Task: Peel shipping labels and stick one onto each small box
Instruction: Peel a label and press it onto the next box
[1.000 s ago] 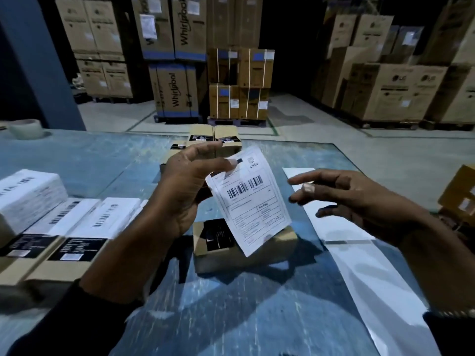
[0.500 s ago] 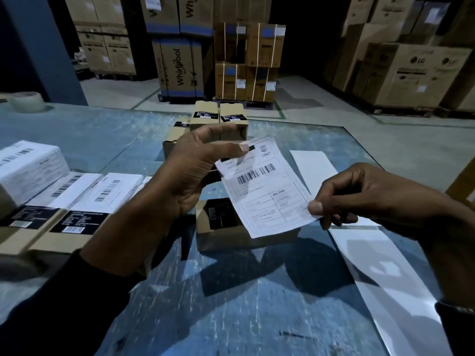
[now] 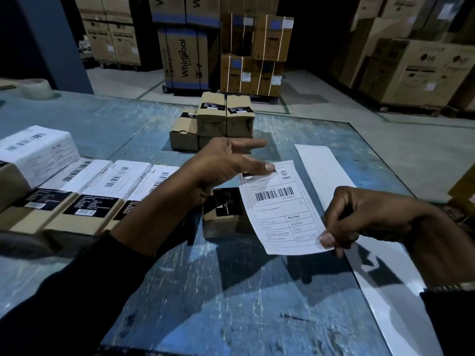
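A white shipping label (image 3: 280,209) with a barcode hangs between my two hands. My left hand (image 3: 221,165) holds its top left corner under the thumb, the index finger straight above it. My right hand (image 3: 359,217) pinches the label's bottom right corner. Below the label's left side sits a small brown box (image 3: 223,222) with a black sticker, partly hidden by my left wrist and the label. Whether the label touches the box I cannot tell.
Several small unlabelled boxes (image 3: 213,119) are stacked at the far middle of the blue table (image 3: 231,291). Labelled boxes (image 3: 102,188) line the left side. A white backing strip (image 3: 321,165) runs along the right edge. A tape roll (image 3: 36,88) sits far left. Big cartons (image 3: 185,57) stand beyond.
My right hand took hold of the label's bottom right corner. Both hands then carried the label to the right and lower, stretched out over the small box.
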### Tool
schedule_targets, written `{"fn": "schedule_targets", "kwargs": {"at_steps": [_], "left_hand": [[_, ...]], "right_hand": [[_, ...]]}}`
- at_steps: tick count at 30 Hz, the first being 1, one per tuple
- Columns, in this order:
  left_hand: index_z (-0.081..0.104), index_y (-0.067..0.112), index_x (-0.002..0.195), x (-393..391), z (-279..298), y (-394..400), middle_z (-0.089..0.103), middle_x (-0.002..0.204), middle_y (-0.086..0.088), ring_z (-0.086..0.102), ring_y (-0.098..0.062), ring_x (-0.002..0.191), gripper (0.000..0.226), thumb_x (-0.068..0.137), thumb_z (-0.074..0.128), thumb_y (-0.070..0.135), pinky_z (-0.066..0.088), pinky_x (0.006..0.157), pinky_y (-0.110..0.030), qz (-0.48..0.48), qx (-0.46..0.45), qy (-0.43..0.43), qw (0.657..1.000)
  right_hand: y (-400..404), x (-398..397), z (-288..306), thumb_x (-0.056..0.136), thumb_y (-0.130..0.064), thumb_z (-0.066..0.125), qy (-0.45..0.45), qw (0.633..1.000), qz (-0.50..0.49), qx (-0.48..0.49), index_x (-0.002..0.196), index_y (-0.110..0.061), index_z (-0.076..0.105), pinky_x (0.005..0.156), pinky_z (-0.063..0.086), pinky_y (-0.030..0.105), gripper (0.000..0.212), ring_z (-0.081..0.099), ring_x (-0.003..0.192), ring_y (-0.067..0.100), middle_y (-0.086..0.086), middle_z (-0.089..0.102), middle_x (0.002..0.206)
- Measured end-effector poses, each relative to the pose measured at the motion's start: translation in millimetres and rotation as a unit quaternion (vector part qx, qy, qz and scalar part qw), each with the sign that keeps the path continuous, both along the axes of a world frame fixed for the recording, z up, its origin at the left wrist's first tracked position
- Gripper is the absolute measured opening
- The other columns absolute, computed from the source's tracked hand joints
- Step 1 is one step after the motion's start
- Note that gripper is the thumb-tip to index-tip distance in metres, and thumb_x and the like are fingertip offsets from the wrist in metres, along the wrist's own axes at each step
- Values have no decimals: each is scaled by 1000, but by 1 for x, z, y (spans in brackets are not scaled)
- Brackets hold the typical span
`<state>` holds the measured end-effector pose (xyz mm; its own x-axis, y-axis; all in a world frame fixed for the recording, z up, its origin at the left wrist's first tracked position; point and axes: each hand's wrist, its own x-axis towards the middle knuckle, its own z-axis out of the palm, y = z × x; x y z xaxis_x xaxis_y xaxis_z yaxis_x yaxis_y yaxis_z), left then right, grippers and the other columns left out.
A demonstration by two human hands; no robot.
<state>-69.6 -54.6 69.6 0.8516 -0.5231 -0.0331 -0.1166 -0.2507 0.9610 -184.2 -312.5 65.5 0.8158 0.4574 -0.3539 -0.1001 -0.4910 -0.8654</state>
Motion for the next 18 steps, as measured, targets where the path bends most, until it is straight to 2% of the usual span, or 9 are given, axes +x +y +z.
{"fn": "schedule_targets", "kwargs": {"at_steps": [3, 6, 9, 10, 13, 16, 18], "left_hand": [[73, 30, 133, 4, 0, -3, 72, 134, 1, 64, 0, 108, 58, 79, 90, 18, 43, 98, -23, -11, 7, -1, 1000], [73, 29, 132, 7, -2, -8, 69, 139, -1, 63, -9, 119, 58, 78, 91, 16, 41, 105, -27, -2, 17, 0, 1000], [73, 30, 130, 10, -4, -11, 71, 136, -3, 59, -15, 128, 56, 79, 91, 16, 43, 89, -23, 2, 40, 2, 999], [72, 31, 130, 11, -4, -12, 73, 133, -3, 61, -16, 126, 56, 79, 91, 17, 44, 83, -23, 1, 45, 2, 999], [72, 30, 131, 11, -6, -13, 77, 123, -2, 68, -11, 112, 56, 80, 90, 18, 45, 80, -24, 2, 44, 6, 999], [70, 24, 135, 9, -8, -15, 80, 111, 0, 72, 5, 91, 57, 81, 89, 15, 42, 70, -11, 3, 39, -3, 999], [69, 23, 136, 9, -10, -16, 81, 100, 4, 72, 11, 80, 58, 83, 88, 13, 43, 70, -7, 4, 38, -9, 999]], "right_hand": [[2, 3, -5, 73, -36, 93, 23, 1000, 1, -9, 68, -14, 85, 56, 33, 28, 24, 51, 55, 11, 6, 74, 64], [3, 5, -7, 77, -21, 85, 33, 999, -14, -14, 68, -10, 84, 53, 32, 22, 14, 48, 52, 7, 10, 75, 66], [4, 6, -11, 79, -17, 83, 39, 999, -18, -28, 68, -11, 84, 53, 30, 22, 13, 47, 53, 6, 9, 75, 66], [4, 7, -11, 79, -17, 84, 39, 999, -19, -31, 69, -11, 84, 53, 29, 23, 13, 47, 53, 6, 9, 75, 66], [3, 8, -12, 78, -15, 90, 44, 998, -17, -30, 70, -10, 85, 53, 28, 24, 11, 45, 52, 7, 9, 74, 67], [3, 8, -13, 81, -16, 84, 43, 999, -15, -27, 70, -10, 85, 53, 27, 24, 12, 43, 53, 8, 7, 74, 65], [3, 8, -13, 82, -14, 88, 42, 999, -14, -29, 70, -10, 85, 53, 28, 22, 13, 43, 52, 8, 5, 73, 64]]}}
